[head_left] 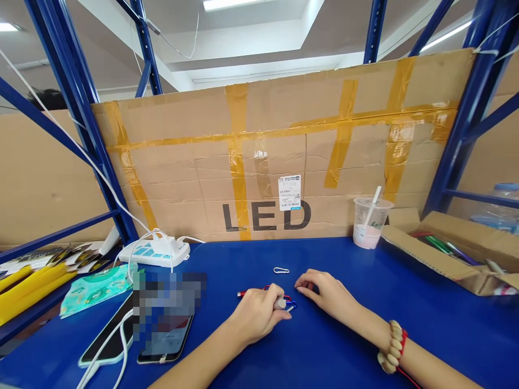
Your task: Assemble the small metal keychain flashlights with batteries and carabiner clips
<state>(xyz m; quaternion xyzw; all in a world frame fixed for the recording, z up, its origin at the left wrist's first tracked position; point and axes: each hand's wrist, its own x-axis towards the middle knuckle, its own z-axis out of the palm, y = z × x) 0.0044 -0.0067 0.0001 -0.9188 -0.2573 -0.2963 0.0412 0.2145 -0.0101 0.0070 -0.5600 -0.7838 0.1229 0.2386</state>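
My left hand [258,316] is closed, with a small whitish cylinder [279,303] showing between its thumb and fingers. A red stick-like piece [242,294] pokes out on the far side of that hand, partly hidden behind it. By its fingertips are a red clip [287,298] and a blue clip [292,304], both largely covered. To the right, my right hand [324,292] rests on the blue tabletop, its fingers loosely bent and nothing visible in them. Beyond both hands lies a silver snap hook [281,270].
Two phones [164,346] with white cables lie left, near a power strip [140,253] and a green tissue pack [97,289]. At right stand a plastic cup [367,229] with a straw and an open cardboard box [430,254] of pens. A cardboard wall [182,178] closes the back.
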